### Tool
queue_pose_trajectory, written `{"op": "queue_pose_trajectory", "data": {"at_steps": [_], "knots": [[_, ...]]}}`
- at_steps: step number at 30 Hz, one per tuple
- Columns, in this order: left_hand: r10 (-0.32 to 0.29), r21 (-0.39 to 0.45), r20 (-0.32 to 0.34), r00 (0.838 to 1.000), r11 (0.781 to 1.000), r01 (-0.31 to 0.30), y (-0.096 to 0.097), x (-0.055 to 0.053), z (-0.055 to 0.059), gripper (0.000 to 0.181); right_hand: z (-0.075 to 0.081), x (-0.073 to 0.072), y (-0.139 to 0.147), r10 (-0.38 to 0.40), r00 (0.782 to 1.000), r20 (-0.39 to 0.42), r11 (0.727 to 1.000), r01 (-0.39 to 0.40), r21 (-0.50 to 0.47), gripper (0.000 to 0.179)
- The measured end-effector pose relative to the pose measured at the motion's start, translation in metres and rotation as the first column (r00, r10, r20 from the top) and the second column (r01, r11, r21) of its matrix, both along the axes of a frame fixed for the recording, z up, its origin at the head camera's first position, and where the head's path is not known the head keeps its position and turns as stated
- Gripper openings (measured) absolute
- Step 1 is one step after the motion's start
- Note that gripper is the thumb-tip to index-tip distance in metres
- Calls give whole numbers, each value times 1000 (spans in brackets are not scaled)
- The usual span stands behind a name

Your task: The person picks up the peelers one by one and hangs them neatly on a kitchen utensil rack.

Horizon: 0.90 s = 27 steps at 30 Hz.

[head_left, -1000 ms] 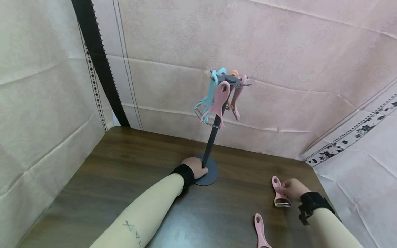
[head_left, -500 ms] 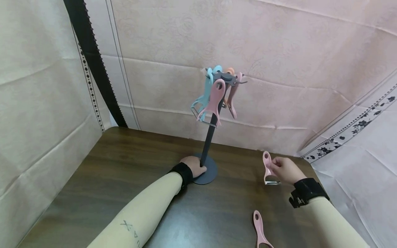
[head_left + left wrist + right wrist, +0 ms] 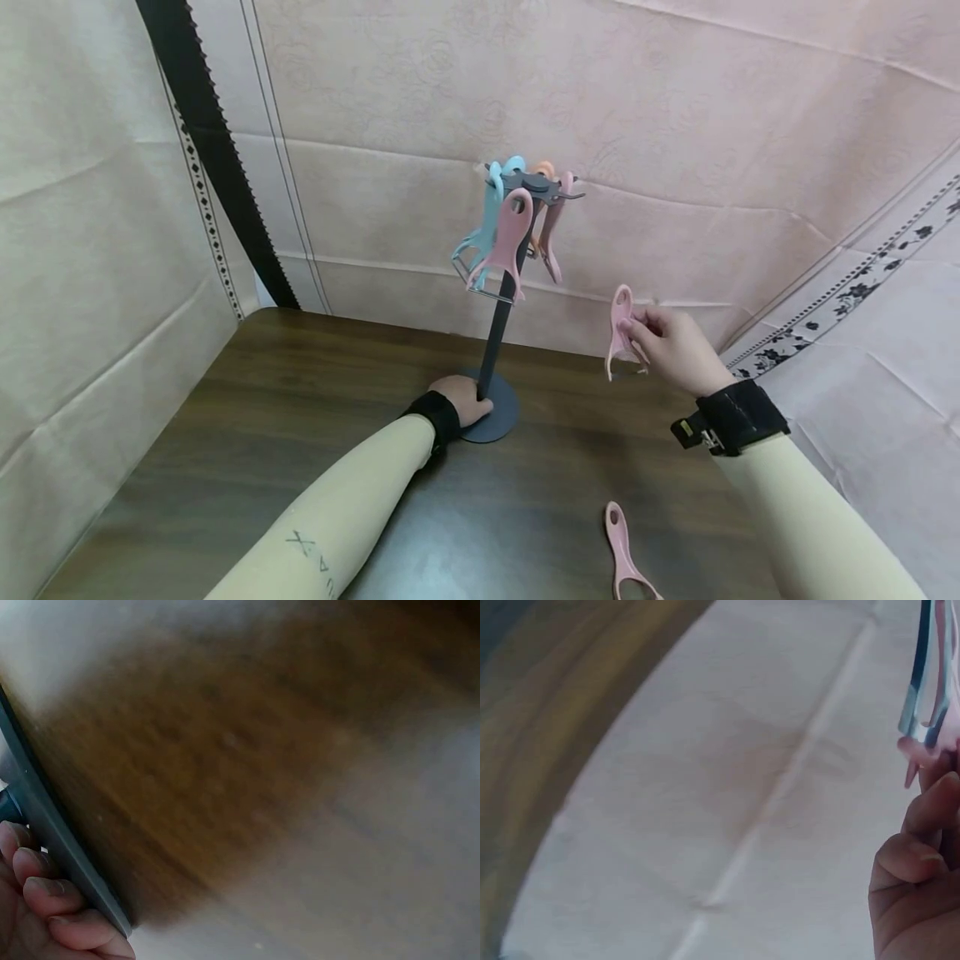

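A dark grey stand [image 3: 494,337] with a round base [image 3: 504,410] stands near the table's back edge. My left hand [image 3: 459,398] grips it low, where pole meets base; the left wrist view shows curled fingers [image 3: 54,894] against the base's edge. On the stand's top hooks hang blue peelers [image 3: 491,212], a pink peeler [image 3: 513,227] in front, another pink peeler [image 3: 553,227] and a mostly hidden orange peeler [image 3: 544,169]. Right of the stand, my right hand [image 3: 678,350] pinches a pink peeler [image 3: 621,323] in the air, handle up, blade down.
Another pink peeler [image 3: 618,537] lies on the brown wooden table [image 3: 315,367] at the front right, cut off by the frame. Pale patterned cloth [image 3: 390,217] hangs behind and beside the table. One hook [image 3: 573,196] juts right from the stand's top.
My right hand has lifted the pink peeler off the table and carried it up and leftward, toward the stand. The left hand keeps its grip on the stand; the view has shifted slightly.
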<state>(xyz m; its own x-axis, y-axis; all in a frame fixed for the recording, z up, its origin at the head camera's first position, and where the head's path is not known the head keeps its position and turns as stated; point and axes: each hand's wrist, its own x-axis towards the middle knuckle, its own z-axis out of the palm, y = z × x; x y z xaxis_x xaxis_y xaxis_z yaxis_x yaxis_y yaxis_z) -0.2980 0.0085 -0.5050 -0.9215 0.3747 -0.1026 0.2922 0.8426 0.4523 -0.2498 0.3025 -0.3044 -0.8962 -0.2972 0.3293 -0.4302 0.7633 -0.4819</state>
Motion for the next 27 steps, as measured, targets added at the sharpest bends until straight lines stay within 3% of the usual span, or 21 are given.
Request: {"op": "queue_pose_trajectory", "data": {"at_steps": [9, 17, 27], "knots": [[-1, 14, 10, 1000, 1000, 1, -1, 2, 4, 30, 30, 1, -26, 54, 997, -50, 996, -58, -70, 21], [5, 8, 9, 1000, 1000, -5, 0, 3, 5, 29, 33, -3, -31, 40, 996, -82, 995, -47, -87, 19], [4, 1, -14, 1000, 1000, -4, 0, 0, -1, 32, 41, -4, -37, 38, 993, -115, 992, -52, -115, 18]]}}
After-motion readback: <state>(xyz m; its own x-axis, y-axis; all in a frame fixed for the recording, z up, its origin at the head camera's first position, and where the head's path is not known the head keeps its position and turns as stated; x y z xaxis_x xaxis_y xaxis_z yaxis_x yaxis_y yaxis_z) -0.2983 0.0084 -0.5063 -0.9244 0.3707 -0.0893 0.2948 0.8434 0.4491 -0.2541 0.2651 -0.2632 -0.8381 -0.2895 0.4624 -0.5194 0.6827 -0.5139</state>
